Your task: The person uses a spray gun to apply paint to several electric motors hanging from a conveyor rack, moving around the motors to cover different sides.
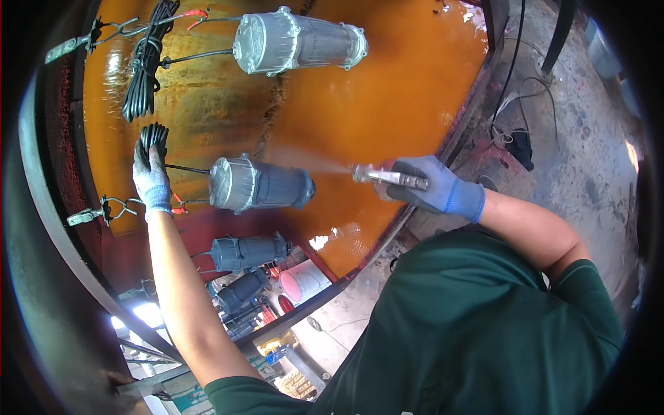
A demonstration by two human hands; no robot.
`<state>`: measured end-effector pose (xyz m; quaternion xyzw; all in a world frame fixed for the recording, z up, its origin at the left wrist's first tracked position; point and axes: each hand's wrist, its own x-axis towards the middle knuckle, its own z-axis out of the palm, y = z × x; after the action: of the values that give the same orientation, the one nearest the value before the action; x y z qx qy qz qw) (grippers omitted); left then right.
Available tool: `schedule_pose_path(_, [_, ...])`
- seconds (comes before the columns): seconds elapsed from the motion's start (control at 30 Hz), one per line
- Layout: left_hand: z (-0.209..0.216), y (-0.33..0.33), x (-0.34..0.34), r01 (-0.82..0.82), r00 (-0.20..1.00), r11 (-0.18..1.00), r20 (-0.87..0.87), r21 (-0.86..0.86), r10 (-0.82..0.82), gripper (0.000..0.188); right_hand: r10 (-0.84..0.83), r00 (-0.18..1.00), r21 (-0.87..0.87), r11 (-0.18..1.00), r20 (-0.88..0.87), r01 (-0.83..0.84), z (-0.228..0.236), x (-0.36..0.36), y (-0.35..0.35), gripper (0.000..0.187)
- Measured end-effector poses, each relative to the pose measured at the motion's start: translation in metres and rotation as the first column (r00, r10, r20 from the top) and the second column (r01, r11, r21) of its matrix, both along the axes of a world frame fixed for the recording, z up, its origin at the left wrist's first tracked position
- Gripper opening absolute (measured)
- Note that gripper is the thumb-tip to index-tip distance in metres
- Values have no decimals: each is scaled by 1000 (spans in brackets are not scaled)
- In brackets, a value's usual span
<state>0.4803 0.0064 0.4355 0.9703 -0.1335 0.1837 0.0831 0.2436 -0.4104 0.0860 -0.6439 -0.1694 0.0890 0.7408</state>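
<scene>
My right hand (436,183), in a blue and grey work glove, is closed around a metal spray gun (373,177). A pale mist fans leftward from the gun's nozzle. Just left of it hangs a submersible pump (263,184), its end cap bright silver and its body partly dark grey, apart from the gun. My left hand (151,178), gloved the same way, grips a bundled black cable (154,134) that runs to this pump. A hook with a red clip (180,203) lies beside the left wrist, on the pump's hanging line.
Farther up hangs a silver-coated pump (301,43) with its coiled black cable (146,62). Below are darker pumps (249,253) and a white bucket (304,280) with pink inside. Behind stands an orange-stained booth wall (387,90). Hoses (515,69) trail over the concrete floor at right.
</scene>
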Motion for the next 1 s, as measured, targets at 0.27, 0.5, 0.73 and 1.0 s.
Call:
schedule_pose_path(0.27, [-2, -17, -20, 102, 992, 993, 72, 59, -106, 60, -17, 998, -58, 998, -56, 14, -25, 6, 10, 26])
schedule_pose_path(0.5, [-17, -19, -54, 183, 981, 927, 125, -328, -149, 61, 105, 991, -87, 991, 80, -98, -39, 14, 11, 24])
schedule_pose_path(0.73, [-30, -18, -99, 82, 942, 923, 331, -375, 51, 52, 159, 966, -126, 983, 206, -135, -32, 23, 0, 21])
schedule_pose_path(1.0, [-32, -13, -144, 19, 944, 901, 305, -433, 127, 56, 143, 946, -313, 949, 292, -47, -14, 18, -17, 26])
